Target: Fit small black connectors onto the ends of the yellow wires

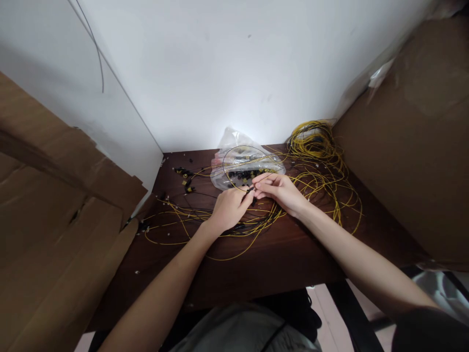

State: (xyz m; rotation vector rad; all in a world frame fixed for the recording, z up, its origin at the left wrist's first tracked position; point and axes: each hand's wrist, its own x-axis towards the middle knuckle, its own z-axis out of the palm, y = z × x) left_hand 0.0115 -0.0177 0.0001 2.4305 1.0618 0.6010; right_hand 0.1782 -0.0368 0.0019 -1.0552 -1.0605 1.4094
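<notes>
Black connector point(251, 188) sat pinched in the fingertips of my left hand point(230, 208) and right hand point(280, 192), near the plastic bag point(230, 138), my work seemingly partway: some yellow wires point(227, 259) at left apparently bore black ends point(189, 188), while black parts point(242, 174) in the bag remained.

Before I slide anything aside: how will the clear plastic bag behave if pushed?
The clear plastic bag probably crumples, since its film looks thin and wrinkled. The small dark parts bunched within its outline may shift. Strands from the yellow wire coil appear to cross it and could snag.
</notes>
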